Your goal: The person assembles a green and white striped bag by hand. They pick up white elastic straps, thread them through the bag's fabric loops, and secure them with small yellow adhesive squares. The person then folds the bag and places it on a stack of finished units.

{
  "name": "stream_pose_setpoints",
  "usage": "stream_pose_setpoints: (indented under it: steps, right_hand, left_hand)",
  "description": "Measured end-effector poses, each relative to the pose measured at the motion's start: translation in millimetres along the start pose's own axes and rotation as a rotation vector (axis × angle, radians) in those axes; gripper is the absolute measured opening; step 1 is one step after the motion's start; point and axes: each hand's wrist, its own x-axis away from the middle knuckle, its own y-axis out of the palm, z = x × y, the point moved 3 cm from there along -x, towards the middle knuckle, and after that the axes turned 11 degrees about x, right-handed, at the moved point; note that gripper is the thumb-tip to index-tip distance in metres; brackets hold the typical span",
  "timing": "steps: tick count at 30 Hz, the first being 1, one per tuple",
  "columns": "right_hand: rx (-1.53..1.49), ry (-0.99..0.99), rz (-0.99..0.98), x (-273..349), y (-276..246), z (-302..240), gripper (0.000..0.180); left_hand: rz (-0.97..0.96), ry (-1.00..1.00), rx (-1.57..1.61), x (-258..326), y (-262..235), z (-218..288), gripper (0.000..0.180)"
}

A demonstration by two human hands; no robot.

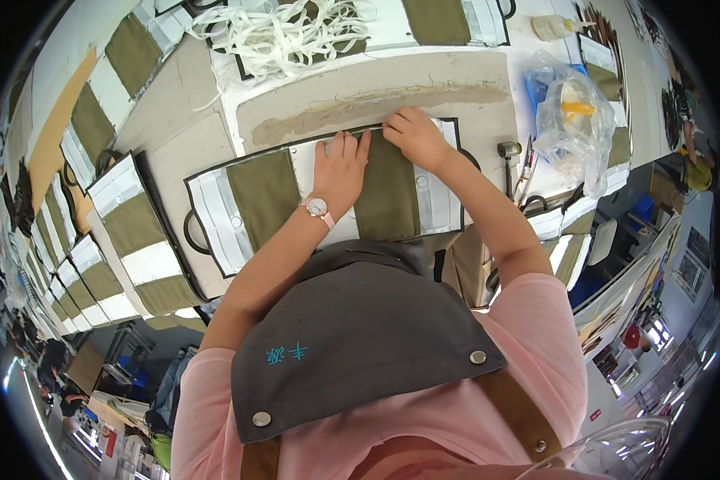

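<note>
In front of me lies a flat bag piece (268, 190) with olive and white bands, dark edging and a black loop handle at each short end. My left hand (342, 170) rests on it just left of the right olive band, fingers stretched out to the far edge. Close beside it, my right hand (416, 140) has its fingers bent and pressed together on the same far edge, right of the left fingertips. The tips of the right fingers are partly hidden. A watch (317, 208) is on my left wrist.
A tangle of white tape (284, 36) lies at the back. On the right are a glue bottle (554, 28), a clear plastic bag (572, 120) and a hammer (508, 160). More striped bag pieces (140, 228) are at the left. The worn grey board (376, 92) lies beneath my piece.
</note>
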Motion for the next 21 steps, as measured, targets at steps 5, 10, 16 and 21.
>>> stream_pose_setpoints:
  steps: [5,10,16,21]
  right_hand:
    - [0.061,-0.081,0.030,4,-2,-3,0.018]
    - [0.138,-0.076,0.006,4,-2,-6,0.025]
    - [0.207,0.003,0.046,8,-11,-22,0.037]
    - [0.097,0.105,0.075,10,-8,-16,0.031]
  left_hand:
    - [0.024,-0.005,0.078,1,1,-5,0.054]
    - [0.017,0.015,0.029,1,3,-6,0.054]
    - [0.032,-0.002,0.034,1,5,-2,0.054]
    - [0.027,-0.019,-0.022,-1,4,7,0.051]
